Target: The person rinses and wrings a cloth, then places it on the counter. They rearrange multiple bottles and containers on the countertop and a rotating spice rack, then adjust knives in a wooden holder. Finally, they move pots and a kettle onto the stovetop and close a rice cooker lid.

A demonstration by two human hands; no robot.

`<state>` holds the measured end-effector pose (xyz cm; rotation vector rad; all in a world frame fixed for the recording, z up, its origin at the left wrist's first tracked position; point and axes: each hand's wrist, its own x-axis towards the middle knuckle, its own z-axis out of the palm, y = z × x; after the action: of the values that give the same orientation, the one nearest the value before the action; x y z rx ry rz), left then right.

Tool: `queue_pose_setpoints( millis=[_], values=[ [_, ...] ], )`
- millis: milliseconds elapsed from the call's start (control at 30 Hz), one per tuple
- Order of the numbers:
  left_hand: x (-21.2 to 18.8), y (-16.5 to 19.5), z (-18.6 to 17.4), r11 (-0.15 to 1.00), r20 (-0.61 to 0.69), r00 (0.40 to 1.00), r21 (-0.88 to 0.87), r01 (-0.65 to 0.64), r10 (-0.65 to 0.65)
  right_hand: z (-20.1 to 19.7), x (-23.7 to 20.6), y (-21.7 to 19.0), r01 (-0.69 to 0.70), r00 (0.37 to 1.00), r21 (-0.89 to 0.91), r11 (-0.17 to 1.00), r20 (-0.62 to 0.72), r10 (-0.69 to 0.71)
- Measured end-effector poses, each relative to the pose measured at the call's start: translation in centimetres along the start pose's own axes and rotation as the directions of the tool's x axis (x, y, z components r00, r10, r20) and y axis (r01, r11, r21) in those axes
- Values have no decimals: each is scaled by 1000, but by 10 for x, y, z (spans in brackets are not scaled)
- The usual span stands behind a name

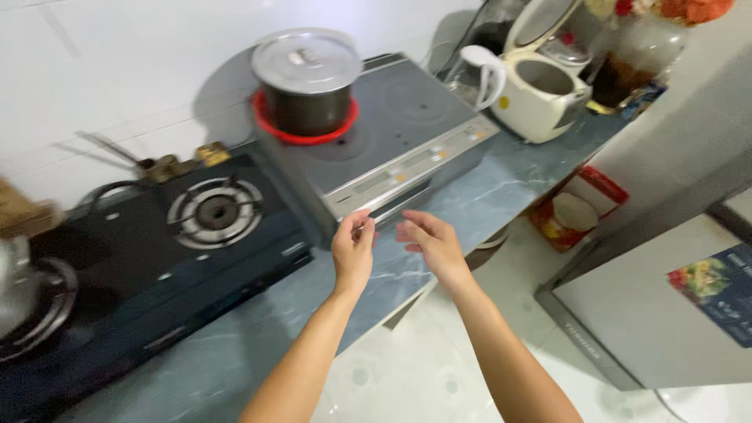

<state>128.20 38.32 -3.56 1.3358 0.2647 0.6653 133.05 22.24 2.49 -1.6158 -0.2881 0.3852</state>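
A: Hands first. Left hand and right hand both hover over the front edge of the desk, close together, fingertips nearly facing.

B: Grip state?

A: Left: fingers curled, thumb and forefinger pinched near each other, nothing visible between them. Right: fingers loosely spread, released, holding nothing. Neither touches a surface, as far as the blur allows.

B: Nearest thing?

A: Induction cooker, just beyond the fingertips. Flat grey slab, smooth glass top, pale control strip along the front face. It sits at an angle on the desk, front corner turned toward the hands, so the controls are within reach.

B: On it?

A: Metal pot, beyond and left of the left grip: dark cylindrical wall, dull flat steel lid, red ring under its base.

B: Left of the grip?

A: Gas stove, black glossy top, round burner with metal grate; flush against the cooker.

B: Right and beyond?

A: Cream plastic kettle, lid up, rounded body, white handle.

B: Desk surface?

A: Blue-grey stone look with pale veins, polished. Pale tile floor below the forearms.
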Motion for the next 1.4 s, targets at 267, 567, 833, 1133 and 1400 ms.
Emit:
queue_pose_setpoints(
  millis=[267, 567, 833, 1133, 1400],
  values=[
    [49, -17, 56, 996, -58, 997, 76, -46, 50, -77, 50, -2, 14, 999, -16, 1000, 44, -13],
    [217, -21, 4, 989, -405, 903, 35, -145, 147, -23, 206, -28, 135, 963, -140, 981, 251, -97],
    [342, -39, -51, 905, -606, 678, 347, -246, 417, 33, 348, -76, 610, 792, -373, 699, 254, -555],
    [379, -25, -82, 978, -700, 703, 205, 24, 130, 126, 448, -117, 683, 725, -546, 484, 428, -540],
    [373, 9, -89, 997, -688, 723, -9, 78, -63, 168, 485, -114, 734, 679, -510, 449, 524, -514]
  ],
)
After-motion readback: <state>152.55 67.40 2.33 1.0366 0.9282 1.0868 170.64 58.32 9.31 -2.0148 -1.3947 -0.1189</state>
